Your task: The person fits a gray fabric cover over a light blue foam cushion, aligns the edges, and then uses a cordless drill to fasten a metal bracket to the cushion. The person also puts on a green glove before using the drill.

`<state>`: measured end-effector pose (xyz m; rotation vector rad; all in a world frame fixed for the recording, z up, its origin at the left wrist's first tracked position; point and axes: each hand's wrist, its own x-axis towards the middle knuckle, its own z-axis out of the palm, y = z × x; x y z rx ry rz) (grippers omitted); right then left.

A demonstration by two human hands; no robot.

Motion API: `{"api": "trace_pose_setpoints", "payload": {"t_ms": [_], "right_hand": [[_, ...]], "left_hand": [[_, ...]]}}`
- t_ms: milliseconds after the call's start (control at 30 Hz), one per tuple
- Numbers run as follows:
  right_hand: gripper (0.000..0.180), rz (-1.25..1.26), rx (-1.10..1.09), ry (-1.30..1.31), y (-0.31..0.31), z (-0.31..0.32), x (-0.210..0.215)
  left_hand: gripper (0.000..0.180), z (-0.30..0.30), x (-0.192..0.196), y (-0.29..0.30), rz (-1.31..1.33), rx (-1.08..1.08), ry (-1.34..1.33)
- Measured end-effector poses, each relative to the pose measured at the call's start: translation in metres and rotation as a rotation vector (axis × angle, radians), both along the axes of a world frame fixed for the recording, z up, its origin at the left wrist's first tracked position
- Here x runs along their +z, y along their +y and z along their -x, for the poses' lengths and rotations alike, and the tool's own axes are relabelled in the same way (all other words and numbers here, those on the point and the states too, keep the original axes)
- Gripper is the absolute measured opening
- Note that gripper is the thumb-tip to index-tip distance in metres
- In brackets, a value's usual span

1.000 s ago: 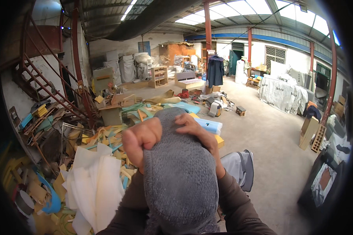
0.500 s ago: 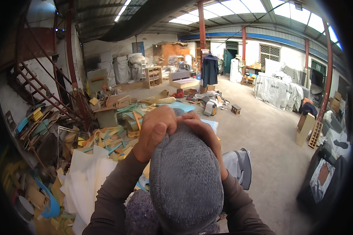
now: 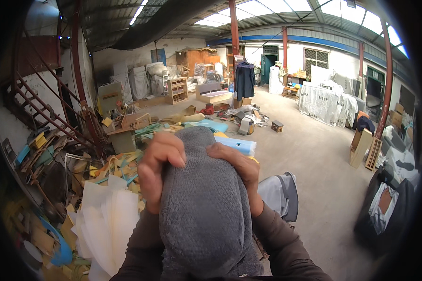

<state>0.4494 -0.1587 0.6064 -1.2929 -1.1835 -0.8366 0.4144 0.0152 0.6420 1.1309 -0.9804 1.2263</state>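
At nine o'clock a red metal staircase point(image 3: 37, 112) climbs the wall, with scraps of coloured foam and board point(image 3: 112, 164) heaped at its foot; at seven o'clock a stack of white foam sheets point(image 3: 110, 220) lies on the floor, just beside the person's left sleeve; the left hand point(image 3: 159, 168) sits a little left of centre, fingers point(image 3: 171, 152) curled over the top left edge of a grey fleecy cover point(image 3: 204, 210) and pinching its fabric, thumb hidden behind the cloth; the grey fleecy cover fills the middle of the view from the centre down to six o'clock, upright, rounded at its top, stretched over something that cannot be seen; the right hand point(image 3: 241, 175) grips the cover's top right edge, fingers point(image 3: 229, 154) folded over the rim and pressed into the pile; the two hands stand close together with only the cover's crown between them, both clamped on it; just behind the right hand, at one o'clock from the cover, a light blue foam slab point(image 3: 239, 144) lies on the floor; at four o'clock a pale grey cushioned piece point(image 3: 279, 194) rests near the right forearm; at twelve o'clock a dark coat point(image 3: 244, 79) hangs by a red pillar point(image 3: 233, 28); at two o'clock white wrapped bundles point(image 3: 326, 100) stand on the concrete floor point(image 3: 314, 159).
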Motion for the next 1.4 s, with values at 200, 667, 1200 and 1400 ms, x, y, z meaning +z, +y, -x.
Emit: {"api": "trace_pose_setpoints", "payload": {"t_ms": [200, 667, 1200, 1400], "right_hand": [[0.033, -0.030, 0.059, -0.035, 0.011, -0.003, -0.001], [0.041, -0.020, 0.270, -0.069, 0.023, -0.015, -0.009], [0.066, 0.099, 0.007, 0.258, 0.051, -0.002, -0.146], [0.076, 0.347, -0.226, 0.633, 0.067, 0.002, -0.291]], "left_hand": [[0.070, 0.045, 0.021, 0.024, -0.546, -0.033, 0.082], [0.077, 0.094, 0.013, 0.007, -0.330, 0.137, 0.019], [0.056, 0.087, -0.007, 0.089, -0.102, -0.010, -0.019], [0.051, 0.161, 0.029, 0.124, -0.408, 0.658, 0.568]]}}
